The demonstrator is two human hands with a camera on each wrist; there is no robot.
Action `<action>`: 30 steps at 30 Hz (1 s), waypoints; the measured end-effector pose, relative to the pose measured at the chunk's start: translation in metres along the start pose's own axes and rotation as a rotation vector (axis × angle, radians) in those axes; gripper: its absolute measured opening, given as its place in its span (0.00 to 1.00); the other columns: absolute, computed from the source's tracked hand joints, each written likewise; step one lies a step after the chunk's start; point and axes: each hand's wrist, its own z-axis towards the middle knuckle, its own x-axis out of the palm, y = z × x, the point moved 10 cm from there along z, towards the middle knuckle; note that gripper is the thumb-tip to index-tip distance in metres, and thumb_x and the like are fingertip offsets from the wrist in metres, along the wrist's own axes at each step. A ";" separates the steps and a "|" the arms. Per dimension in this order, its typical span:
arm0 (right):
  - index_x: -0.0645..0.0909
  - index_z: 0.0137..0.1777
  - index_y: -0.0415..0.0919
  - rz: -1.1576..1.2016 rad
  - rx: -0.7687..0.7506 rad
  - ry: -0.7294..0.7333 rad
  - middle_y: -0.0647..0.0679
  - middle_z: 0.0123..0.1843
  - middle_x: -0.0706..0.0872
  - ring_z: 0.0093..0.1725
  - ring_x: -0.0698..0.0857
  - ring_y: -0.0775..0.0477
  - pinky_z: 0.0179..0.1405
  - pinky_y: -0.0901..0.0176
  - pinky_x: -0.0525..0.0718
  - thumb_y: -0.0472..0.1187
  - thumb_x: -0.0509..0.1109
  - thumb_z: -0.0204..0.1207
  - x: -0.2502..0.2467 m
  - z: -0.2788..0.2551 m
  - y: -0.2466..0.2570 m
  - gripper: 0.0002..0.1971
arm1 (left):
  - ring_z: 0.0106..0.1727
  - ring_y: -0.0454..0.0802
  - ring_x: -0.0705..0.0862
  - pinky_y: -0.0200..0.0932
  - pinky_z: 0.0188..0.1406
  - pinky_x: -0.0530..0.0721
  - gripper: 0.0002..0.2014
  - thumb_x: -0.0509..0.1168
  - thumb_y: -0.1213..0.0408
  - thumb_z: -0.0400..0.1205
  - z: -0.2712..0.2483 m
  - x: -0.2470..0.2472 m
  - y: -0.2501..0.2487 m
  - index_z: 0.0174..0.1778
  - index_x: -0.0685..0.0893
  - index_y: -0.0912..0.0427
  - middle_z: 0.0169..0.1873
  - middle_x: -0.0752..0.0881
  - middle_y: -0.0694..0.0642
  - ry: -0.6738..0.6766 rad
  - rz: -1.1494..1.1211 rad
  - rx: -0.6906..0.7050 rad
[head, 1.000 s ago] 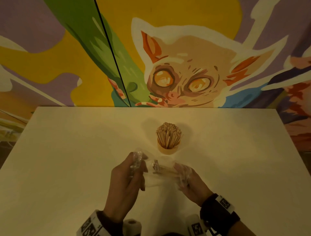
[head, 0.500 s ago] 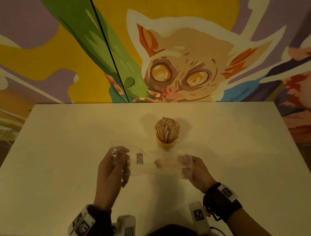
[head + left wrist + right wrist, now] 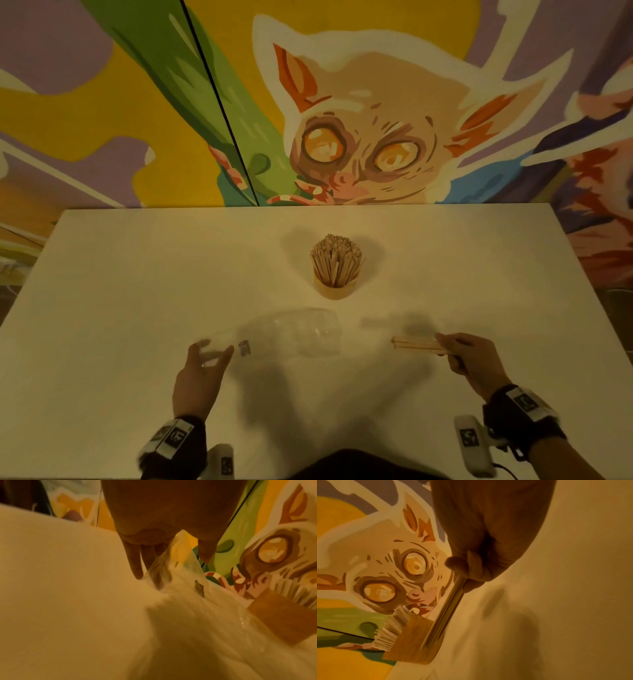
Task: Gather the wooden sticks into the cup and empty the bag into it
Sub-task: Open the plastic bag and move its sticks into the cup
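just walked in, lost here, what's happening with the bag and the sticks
A person is moving wooden sticks into a cup on the white table. The right hand grips a small bundle of sticks, held level above the table. The left hand holds one end of the clear plastic bag, which looks empty. The cup is already packed with upright sticks.

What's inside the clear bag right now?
The bag looks empty through the clear plastic: only a small label shows. The left hand covers its end, so that part can't be checked. The right hand holds a bundle of sticks outside it.
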 end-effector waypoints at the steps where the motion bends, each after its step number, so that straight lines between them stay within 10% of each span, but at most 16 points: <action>1: 0.84 0.34 0.20 -0.003 0.007 -0.006 0.41 0.20 0.70 0.22 0.66 0.47 0.18 0.61 0.65 0.35 0.75 0.76 -0.002 -0.001 -0.003 0.15 | 0.56 0.56 0.87 0.55 0.56 0.82 0.30 0.69 0.44 0.77 0.000 -0.003 0.004 0.71 0.71 0.53 0.62 0.86 0.56 -0.021 0.039 0.003; 8: 0.82 0.36 0.19 -0.001 -0.033 0.113 0.41 0.19 0.72 0.18 0.67 0.47 0.16 0.61 0.65 0.34 0.76 0.75 0.057 -0.018 0.023 0.15 | 0.77 0.59 0.70 0.64 0.78 0.64 0.38 0.71 0.47 0.78 -0.028 0.000 -0.061 0.80 0.64 0.58 0.78 0.70 0.59 -0.215 0.285 0.375; 15: 0.87 0.35 0.28 -0.132 -0.051 0.379 0.38 0.19 0.78 0.15 0.72 0.46 0.17 0.61 0.69 0.35 0.78 0.74 0.170 -0.047 0.038 0.10 | 0.58 0.36 0.79 0.37 0.57 0.78 0.32 0.67 0.33 0.71 -0.088 0.125 -0.135 0.70 0.73 0.39 0.61 0.78 0.36 0.442 0.368 0.679; 21: 0.83 0.40 0.26 -0.029 -0.045 0.420 0.35 0.24 0.83 0.17 0.78 0.45 0.18 0.60 0.74 0.41 0.74 0.79 0.195 -0.060 0.048 0.15 | 0.36 0.50 0.82 0.39 0.31 0.67 0.11 0.58 0.49 0.85 -0.078 0.144 -0.137 0.48 0.81 0.50 0.34 0.84 0.50 0.403 0.497 0.621; 30: 0.75 0.27 0.39 -0.214 -0.344 0.335 0.44 0.20 0.76 0.22 0.75 0.50 0.28 0.57 0.78 0.47 0.72 0.79 0.196 -0.063 0.077 0.21 | 0.21 0.42 0.66 0.34 0.25 0.63 0.23 0.66 0.56 0.83 -0.077 0.153 -0.135 0.20 0.71 0.45 0.14 0.69 0.44 0.544 0.107 0.471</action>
